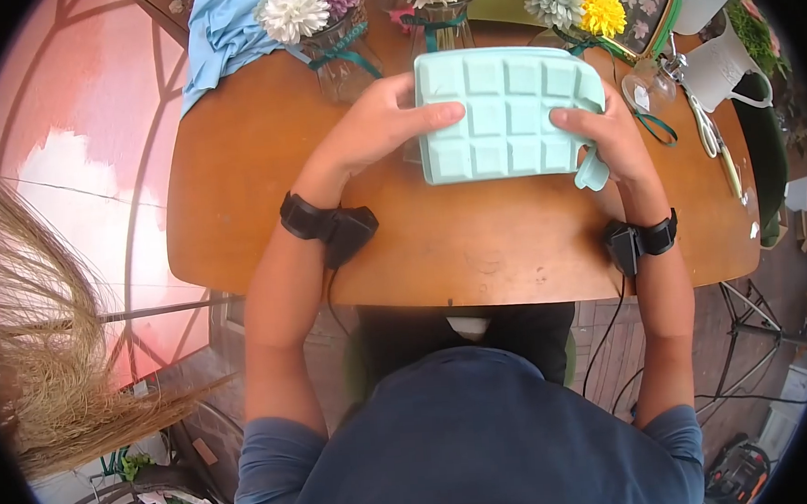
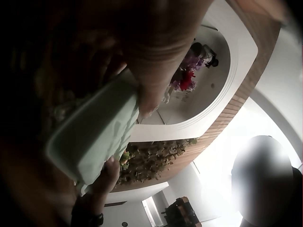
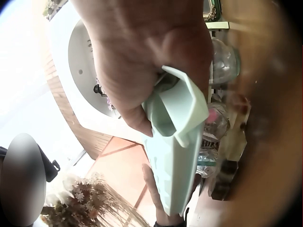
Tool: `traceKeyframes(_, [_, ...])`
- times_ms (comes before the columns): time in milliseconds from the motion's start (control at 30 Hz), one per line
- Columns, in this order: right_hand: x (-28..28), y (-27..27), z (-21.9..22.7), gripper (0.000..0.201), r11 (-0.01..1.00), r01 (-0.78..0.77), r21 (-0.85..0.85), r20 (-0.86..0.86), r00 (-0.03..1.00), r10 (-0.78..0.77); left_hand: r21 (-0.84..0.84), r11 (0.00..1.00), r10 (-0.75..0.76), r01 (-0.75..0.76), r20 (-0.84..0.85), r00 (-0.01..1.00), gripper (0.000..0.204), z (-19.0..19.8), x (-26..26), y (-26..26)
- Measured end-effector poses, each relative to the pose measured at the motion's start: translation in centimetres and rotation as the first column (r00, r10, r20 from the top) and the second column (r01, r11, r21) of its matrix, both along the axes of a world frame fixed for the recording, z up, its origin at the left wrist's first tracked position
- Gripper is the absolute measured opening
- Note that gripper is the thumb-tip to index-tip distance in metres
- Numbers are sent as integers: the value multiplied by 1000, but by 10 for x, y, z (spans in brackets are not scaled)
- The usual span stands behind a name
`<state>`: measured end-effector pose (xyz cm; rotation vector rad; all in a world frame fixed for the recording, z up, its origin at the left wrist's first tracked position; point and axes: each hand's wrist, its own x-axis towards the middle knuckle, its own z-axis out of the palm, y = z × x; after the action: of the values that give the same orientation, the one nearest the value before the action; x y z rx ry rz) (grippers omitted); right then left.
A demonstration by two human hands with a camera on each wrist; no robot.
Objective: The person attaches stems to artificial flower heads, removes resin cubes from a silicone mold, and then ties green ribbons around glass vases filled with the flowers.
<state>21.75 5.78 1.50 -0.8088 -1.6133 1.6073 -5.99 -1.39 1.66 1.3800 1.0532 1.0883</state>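
Observation:
A pale mint tray (image 1: 488,117) with a grid of square pockets is held up over the wooden table, its pocketed side facing the head view. The left hand (image 1: 377,129) grips its left edge, thumb on the face and fingers behind. At the right edge the right hand (image 1: 607,133) pinches it, thumb on a pocket. A curved flap (image 1: 591,168) sticks out below the right hand. In the right wrist view the tray (image 3: 173,165) shows edge-on with an opening near the right hand (image 3: 151,61). The left wrist view shows the tray (image 2: 94,127) beside the left hand (image 2: 154,61).
Glass vases with flowers (image 1: 292,14) stand along the back of the table (image 1: 232,170). A light blue cloth (image 1: 224,41) lies at the back left. On the right are scissors (image 1: 705,127), a white pitcher (image 1: 720,71) and a green ribbon (image 1: 657,130).

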Motion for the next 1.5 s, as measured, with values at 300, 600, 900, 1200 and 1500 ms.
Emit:
traceKeyframes(300, [3,-1,14,48,987,-112,-117,393,907,150,-229,954,-252,195,-251,935,52,-7,-9,0])
traceKeyframes(600, [-4,-6,-3,69,950,-297,93,425,875,232,-52,978,-205,204,-458,865,48,-24,-13,1])
traceKeyframes(900, [-16,-20,-3,54,988,-156,22,498,858,124,47,954,-183,296,-690,701,42,-17,-13,-3])
traceKeyframes(1200, [-16,-22,5,53,989,-150,-15,556,820,133,-47,977,-197,207,-561,804,47,-10,-11,-3])
traceKeyframes(1500, [-12,-22,8,53,989,-148,25,457,881,121,-64,968,-238,242,-531,813,54,-6,-16,-3])
